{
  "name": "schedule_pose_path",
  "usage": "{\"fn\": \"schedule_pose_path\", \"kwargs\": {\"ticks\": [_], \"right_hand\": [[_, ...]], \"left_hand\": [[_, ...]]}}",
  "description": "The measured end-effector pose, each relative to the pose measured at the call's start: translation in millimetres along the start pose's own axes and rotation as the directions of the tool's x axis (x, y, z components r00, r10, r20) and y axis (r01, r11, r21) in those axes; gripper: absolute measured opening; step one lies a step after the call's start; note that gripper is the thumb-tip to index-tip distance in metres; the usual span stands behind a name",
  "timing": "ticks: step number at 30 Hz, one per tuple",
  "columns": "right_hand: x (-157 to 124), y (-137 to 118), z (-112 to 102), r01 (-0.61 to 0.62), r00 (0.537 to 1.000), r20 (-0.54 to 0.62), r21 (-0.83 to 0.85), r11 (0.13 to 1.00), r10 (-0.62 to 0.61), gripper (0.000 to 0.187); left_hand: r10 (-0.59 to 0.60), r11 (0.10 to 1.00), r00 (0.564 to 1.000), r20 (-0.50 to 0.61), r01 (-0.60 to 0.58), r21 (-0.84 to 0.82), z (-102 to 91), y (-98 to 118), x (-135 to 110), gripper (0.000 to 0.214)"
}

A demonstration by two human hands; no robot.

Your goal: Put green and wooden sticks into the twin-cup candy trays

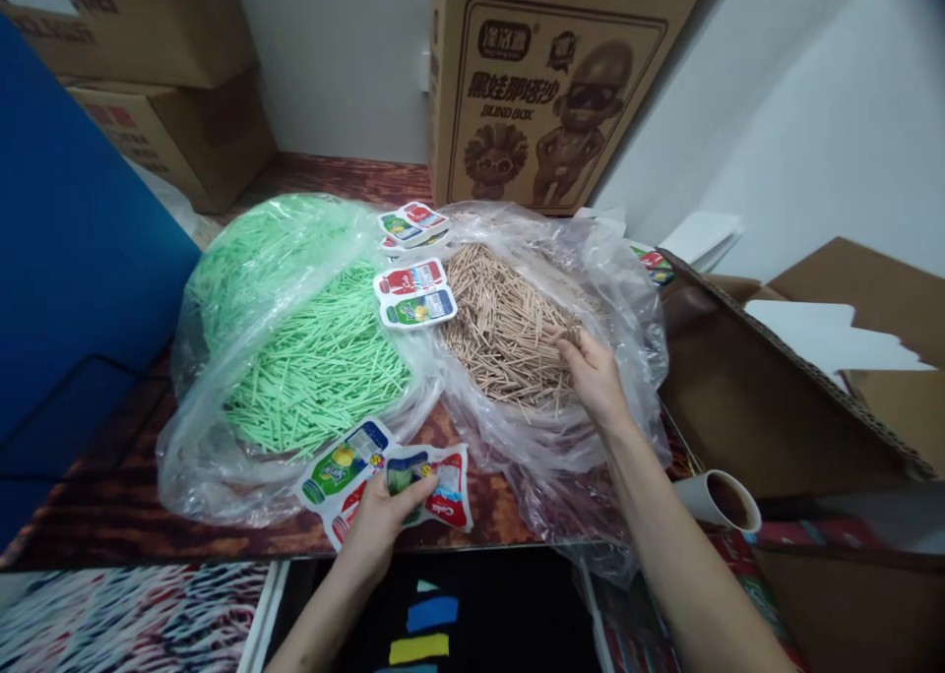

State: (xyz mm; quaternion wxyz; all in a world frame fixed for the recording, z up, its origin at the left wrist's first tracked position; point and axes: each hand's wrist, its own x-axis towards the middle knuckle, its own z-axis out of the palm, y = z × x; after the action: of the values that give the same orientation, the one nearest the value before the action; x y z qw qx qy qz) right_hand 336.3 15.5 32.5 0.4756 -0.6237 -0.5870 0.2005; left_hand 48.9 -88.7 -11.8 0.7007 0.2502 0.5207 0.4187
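Observation:
My left hand [380, 520] grips a small white packet tray [435, 486] with red and green drink pictures, at the table's front edge. A second such tray [344, 461] lies just left of it. My right hand [591, 368] reaches into a clear plastic bag [627, 299] full of brown sticks [502, 329], fingers pinched on a few of them. To the left stands another clear bag holding green sticks [317, 363]. More of the printed trays [413, 294] rest between the two bags, and others [409, 222] lie further back.
A dark patterned table [110, 506] carries the bags. A printed cardboard box [550, 83] stands behind, an open carton [775, 388] at right, a paper cup [727, 501] by it. A blue panel [66, 260] and stacked boxes [177, 132] are at left.

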Motion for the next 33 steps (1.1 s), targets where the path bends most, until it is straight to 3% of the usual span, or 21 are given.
{"fn": "schedule_pose_path", "kwargs": {"ticks": [3, 7, 11, 16, 19, 21, 23, 26, 29, 33], "right_hand": [[-4.5, -4.6, 5.4, -0.008, 1.000, -0.002, 0.063, 0.998, 0.008, 0.020], [-19.9, -15.6, 26.9, -0.058, 0.998, 0.032, 0.368, 0.928, 0.050, 0.015], [-23.0, -14.3, 45.2, -0.020, 1.000, -0.002, 0.351, 0.936, 0.022, 0.017], [-4.7, -5.3, 29.7, 0.050, 0.995, -0.097, 0.317, 0.947, -0.020, 0.017], [-6.6, -13.5, 19.7, 0.037, 0.988, -0.150, 0.470, 0.882, 0.039, 0.014], [-20.1, -24.0, 25.6, -0.054, 0.991, -0.063, 0.621, 0.782, 0.119, 0.014], [-42.1, -34.5, 43.2, -0.205, 0.978, 0.127, 0.696, 0.688, 0.163, 0.015], [-78.7, -43.8, 80.8, -0.392, 0.911, 0.374, 0.658, 0.643, 0.173, 0.022], [-103.5, -42.8, 111.8, -0.383, 0.904, 0.398, 0.603, 0.700, 0.152, 0.024], [-116.3, -30.3, 129.3, -0.335, 0.905, 0.405, 0.493, 0.803, 0.129, 0.016]], "left_hand": [[0.003, 0.997, 0.998, -0.065, -0.008, -0.076, -15.5, 9.5, -2.7, 0.035], [0.020, 0.987, 0.991, -0.130, -0.040, -0.158, -31.3, 20.6, -1.5, 0.043], [0.016, 0.977, 0.990, -0.141, -0.045, -0.208, -37.0, 24.0, 1.0, 0.047], [0.012, 0.979, 0.989, -0.145, -0.041, -0.200, -37.1, 19.1, 3.2, 0.047], [0.008, 0.977, 0.990, -0.142, -0.038, -0.209, -35.5, 19.3, 5.1, 0.045], [0.004, 0.975, 0.989, -0.145, -0.036, -0.221, -34.2, 22.4, 7.0, 0.046], [0.004, 0.971, 0.987, -0.164, -0.043, -0.234, -33.7, 26.9, 9.4, 0.046], [0.014, 0.966, 0.979, -0.205, -0.066, -0.250, -35.5, 33.5, 12.7, 0.043], [0.049, 0.963, 0.973, -0.226, -0.106, -0.246, -40.0, 36.8, 14.5, 0.042], [0.069, 0.966, 0.971, -0.228, -0.122, -0.227, -47.2, 35.4, 14.4, 0.041]]}}
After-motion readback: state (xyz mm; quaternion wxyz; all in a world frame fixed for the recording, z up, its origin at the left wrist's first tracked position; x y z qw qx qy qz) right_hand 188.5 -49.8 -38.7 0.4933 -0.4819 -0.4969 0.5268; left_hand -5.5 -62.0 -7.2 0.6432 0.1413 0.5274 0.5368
